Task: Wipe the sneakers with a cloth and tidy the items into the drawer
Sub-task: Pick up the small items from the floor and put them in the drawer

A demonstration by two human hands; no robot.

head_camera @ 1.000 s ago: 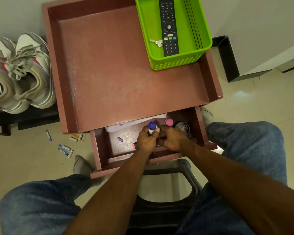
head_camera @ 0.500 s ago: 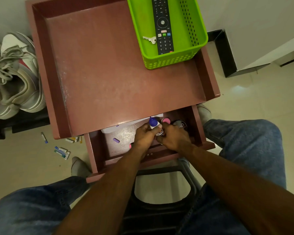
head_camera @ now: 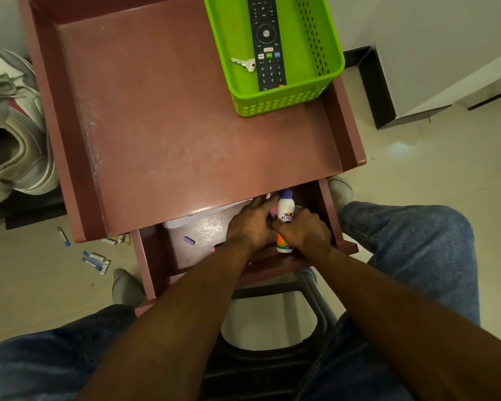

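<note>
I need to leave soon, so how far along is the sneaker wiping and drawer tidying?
Sneakers sit aside; whether they were wiped can't be told. In hand: right hand holds a glue bottle in the open drawer, left hand beside it. Left: small tubes on the floor.

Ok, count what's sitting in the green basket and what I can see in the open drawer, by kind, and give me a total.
Black remote control in the green plastic basket: 1
Silver key in the basket: 1
White glue bottle with purple cap in the maroon wooden drawer, between the hands: 1
Small purple cap on the drawer floor: 1
White paper at the drawer's back: 1
Total: 5; the hands hide some other drawer items.
</note>
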